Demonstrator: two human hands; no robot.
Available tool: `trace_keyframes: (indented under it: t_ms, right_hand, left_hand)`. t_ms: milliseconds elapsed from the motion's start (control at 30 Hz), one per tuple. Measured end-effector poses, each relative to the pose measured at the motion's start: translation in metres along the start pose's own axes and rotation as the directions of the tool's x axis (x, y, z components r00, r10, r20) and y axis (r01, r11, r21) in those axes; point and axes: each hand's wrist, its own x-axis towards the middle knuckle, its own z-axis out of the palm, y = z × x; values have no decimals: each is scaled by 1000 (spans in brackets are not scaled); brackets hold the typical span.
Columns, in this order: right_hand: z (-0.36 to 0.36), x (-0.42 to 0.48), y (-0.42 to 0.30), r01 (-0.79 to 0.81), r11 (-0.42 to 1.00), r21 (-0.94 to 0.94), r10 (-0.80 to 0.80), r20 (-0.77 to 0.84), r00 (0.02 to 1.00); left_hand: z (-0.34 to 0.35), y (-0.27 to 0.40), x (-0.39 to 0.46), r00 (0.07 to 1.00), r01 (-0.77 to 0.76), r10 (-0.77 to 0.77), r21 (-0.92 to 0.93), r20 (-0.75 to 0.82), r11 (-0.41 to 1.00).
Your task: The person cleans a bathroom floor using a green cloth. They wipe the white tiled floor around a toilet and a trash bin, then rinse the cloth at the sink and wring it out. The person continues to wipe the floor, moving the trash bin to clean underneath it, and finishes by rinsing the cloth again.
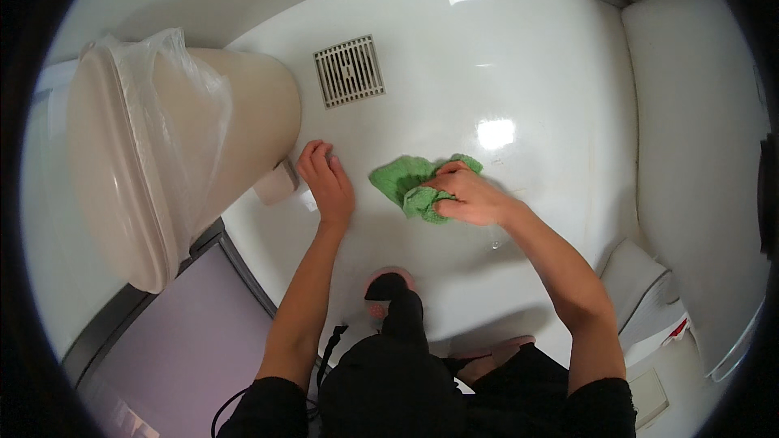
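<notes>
My right hand [471, 194] grips a crumpled green cloth [405, 179] and presses it on the glossy white floor [450, 103]. Part of the cloth is bunched under the palm, and a flap spreads out to the left. To the left, my left hand [327, 185] rests on the floor, holding nothing, with its fingers slightly bent and close together, near the base of a beige pedal bin [243, 115]. A square metal floor drain [350, 72] lies beyond both hands.
The bin has a clear plastic liner and a pedal [277, 182]. A lilac panel in a dark frame [225, 249] is at the lower left. A white rounded fixture [694, 134] stands along the right. My feet in pink slippers [408, 277] are below.
</notes>
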Motion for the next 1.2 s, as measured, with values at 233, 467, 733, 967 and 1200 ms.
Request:
trace_keyframes:
  t_ms: [233,467,733,967,1200]
  right_hand:
    - [-37,-83,7,272,88,958,584,-270,766]
    - [-166,-148,44,461,626,629,463,-775,430]
    - [-180,-92,133,-676,663,-321,-76,-928,366]
    - [-96,-103,87,-261,904,-339,-104,-765,636]
    - [8,-121,38,-166,947,-276,-22,-569,822]
  left_hand:
    - [1,8,3,998,-41,42,45,-38,998]
    - [6,4,-3,999,-30,33,96,-40,995]
    - [6,10,-4,998,-46,50,129,-26,991]
    - [4,14,-1,999,-42,42,172,3,984]
    - [6,10,-2,995,-93,95,170,-6,981]
